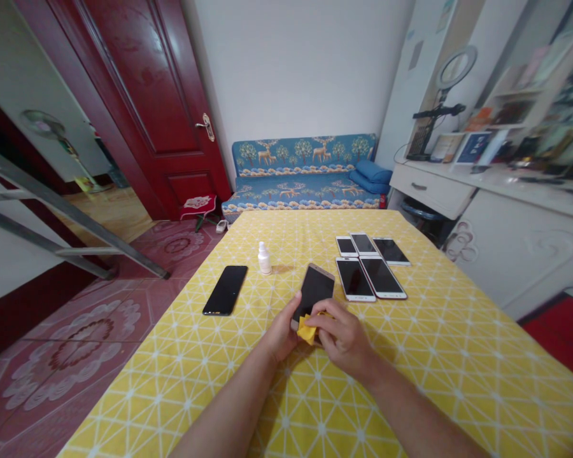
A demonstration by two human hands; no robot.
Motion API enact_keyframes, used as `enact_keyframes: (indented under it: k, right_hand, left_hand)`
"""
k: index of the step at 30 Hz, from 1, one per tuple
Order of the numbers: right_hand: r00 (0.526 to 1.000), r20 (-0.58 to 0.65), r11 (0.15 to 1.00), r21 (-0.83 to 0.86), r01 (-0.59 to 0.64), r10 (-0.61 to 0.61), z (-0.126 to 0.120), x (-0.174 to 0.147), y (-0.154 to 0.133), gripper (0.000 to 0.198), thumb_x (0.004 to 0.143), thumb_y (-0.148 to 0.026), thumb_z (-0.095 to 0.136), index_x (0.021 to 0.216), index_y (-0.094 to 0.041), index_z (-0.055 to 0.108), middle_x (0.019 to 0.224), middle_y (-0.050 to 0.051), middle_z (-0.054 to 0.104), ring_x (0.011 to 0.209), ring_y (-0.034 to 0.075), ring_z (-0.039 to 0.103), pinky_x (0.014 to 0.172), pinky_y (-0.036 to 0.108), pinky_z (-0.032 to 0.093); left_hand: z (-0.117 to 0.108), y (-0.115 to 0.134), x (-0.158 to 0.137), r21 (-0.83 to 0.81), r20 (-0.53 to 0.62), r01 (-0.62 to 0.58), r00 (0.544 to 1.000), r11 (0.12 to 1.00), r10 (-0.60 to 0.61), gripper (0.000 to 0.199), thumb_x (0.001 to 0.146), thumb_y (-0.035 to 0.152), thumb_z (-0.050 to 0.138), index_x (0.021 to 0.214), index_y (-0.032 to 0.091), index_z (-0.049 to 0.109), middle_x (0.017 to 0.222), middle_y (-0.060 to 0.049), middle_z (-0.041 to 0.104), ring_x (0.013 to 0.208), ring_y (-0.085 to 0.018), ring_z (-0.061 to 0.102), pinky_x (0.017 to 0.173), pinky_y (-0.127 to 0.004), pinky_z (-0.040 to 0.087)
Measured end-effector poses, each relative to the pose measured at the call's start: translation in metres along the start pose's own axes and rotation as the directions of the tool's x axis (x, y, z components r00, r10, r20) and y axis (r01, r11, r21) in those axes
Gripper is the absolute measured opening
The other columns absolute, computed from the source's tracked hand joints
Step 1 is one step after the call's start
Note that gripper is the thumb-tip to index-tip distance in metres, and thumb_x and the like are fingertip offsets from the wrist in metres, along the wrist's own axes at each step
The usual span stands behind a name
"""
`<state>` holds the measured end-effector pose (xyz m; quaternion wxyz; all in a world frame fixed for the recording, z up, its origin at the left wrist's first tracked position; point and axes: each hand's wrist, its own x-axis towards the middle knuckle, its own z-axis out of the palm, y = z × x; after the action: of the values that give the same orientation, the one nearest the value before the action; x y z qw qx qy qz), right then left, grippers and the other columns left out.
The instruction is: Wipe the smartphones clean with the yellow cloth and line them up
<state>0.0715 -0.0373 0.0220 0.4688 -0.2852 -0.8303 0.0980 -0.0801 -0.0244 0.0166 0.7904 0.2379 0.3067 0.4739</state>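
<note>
In the head view, a gold-framed smartphone (316,287) with a dark screen is tilted above the table, gripped along its left edge by my left hand (283,326). A small yellow cloth (307,332) is pinched in the fingers of my right hand (342,332), and it lies against the lower end of the phone. That lower end is partly hidden by the cloth and fingers. Just beyond, a small white bottle (264,259) stands upright. A black smartphone (226,290) lies flat to the left of it.
Several white-framed phones, one of them a larger phone (382,277), lie grouped at the right on the yellow patterned tablecloth (286,407). A blue sofa (303,172) stands beyond the table. A white dresser (432,191) is at the right, a metal ladder (76,216) at the left.
</note>
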Motion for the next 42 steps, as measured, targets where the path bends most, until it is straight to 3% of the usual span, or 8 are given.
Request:
enact_keyframes:
  k: [6,9,13,16,21,25,34,42]
  right_hand:
    - [0.961,-0.205,0.982,0.012,-0.189,0.188,-0.011,0.0,0.014,0.028,0.081,-0.006,0.048,0.09,-0.023,0.068,0.088,0.004,0.063,0.084,0.017,0.061,0.073,0.031,0.05]
    - [0.825,-0.367,0.902,0.13,-0.412,0.43,-0.015,-0.001,0.028,0.014,0.082,-0.017,0.054,0.086,-0.02,0.067,0.087,0.005,0.065,0.082,0.019,0.063,0.071,0.031,0.051]
    - [0.665,-0.282,0.715,0.396,-0.576,0.692,-0.011,-0.003,0.031,0.018,0.079,-0.033,0.066,0.085,-0.018,0.062,0.075,0.004,0.066,0.066,0.019,0.063,0.056,0.029,0.051]
    - [0.722,-0.214,0.73,0.419,-0.54,0.657,-0.004,-0.001,0.02,0.016,0.079,-0.033,0.065,0.082,-0.019,0.059,0.073,0.002,0.063,0.064,0.017,0.061,0.054,0.026,0.049]
    - [0.927,-0.21,0.948,0.143,-0.285,0.31,0.006,0.002,0.002,0.008,0.08,-0.013,0.057,0.081,-0.021,0.056,0.081,0.002,0.059,0.075,0.016,0.058,0.066,0.027,0.049]
    - [0.988,-0.095,0.992,0.047,-0.114,0.119,0.009,-0.001,0.002,0.021,0.08,-0.004,0.05,0.086,-0.023,0.056,0.082,0.002,0.058,0.078,0.016,0.058,0.068,0.028,0.048]
    - [0.988,0.128,0.996,-0.011,-0.087,0.087,0.008,-0.002,0.002,0.021,0.082,-0.005,0.049,0.086,-0.021,0.062,0.085,0.003,0.062,0.077,0.014,0.06,0.068,0.026,0.047]
    - [0.865,-0.246,0.899,0.106,-0.424,0.437,0.005,0.0,0.01,0.007,0.081,-0.013,0.057,0.081,-0.019,0.057,0.076,0.0,0.06,0.067,0.014,0.058,0.061,0.024,0.047]
  left_hand:
    - [-0.003,0.011,0.006,-0.042,-0.209,-0.158,0.967,0.987,0.146,0.026,0.086,0.027,0.062,0.104,0.009,0.063,0.087,-0.01,0.073,0.073,-0.018,0.069,0.066,-0.028,0.056]
    - [-0.007,0.012,0.008,-0.093,-0.231,-0.143,0.966,0.985,0.118,0.022,0.085,0.021,0.063,0.103,0.009,0.062,0.086,-0.009,0.073,0.074,-0.018,0.07,0.07,-0.028,0.057]
    - [-0.01,0.009,0.009,-0.114,-0.1,-0.157,0.984,0.981,0.146,0.023,0.08,0.016,0.069,0.101,0.008,0.064,0.085,-0.01,0.074,0.077,-0.02,0.071,0.077,-0.029,0.058]
    - [-0.011,0.007,0.01,-0.135,-0.05,-0.194,0.981,0.972,0.189,0.025,0.078,0.011,0.069,0.103,0.007,0.064,0.09,-0.01,0.074,0.084,-0.02,0.071,0.083,-0.029,0.056]
    - [-0.008,0.008,0.011,-0.177,-0.083,-0.213,0.976,0.961,0.201,0.023,0.082,0.006,0.063,0.104,0.008,0.065,0.086,-0.008,0.073,0.079,-0.016,0.071,0.083,-0.025,0.055]
    - [-0.005,0.01,0.009,-0.195,-0.074,-0.214,0.976,0.957,0.204,0.018,0.083,0.003,0.058,0.098,0.011,0.065,0.083,-0.006,0.072,0.079,-0.015,0.07,0.078,-0.023,0.055]
    - [-0.012,0.007,0.009,-0.201,-0.016,-0.221,0.975,0.954,0.223,0.032,0.081,0.007,0.064,0.111,0.017,0.06,0.077,0.0,0.067,0.066,-0.01,0.064,0.064,-0.018,0.053]
    - [-0.026,0.005,0.015,-0.212,0.089,-0.105,0.988,0.972,0.126,0.068,0.079,0.007,0.066,0.139,0.026,0.039,0.077,0.001,0.061,0.06,-0.007,0.057,0.059,-0.017,0.048]
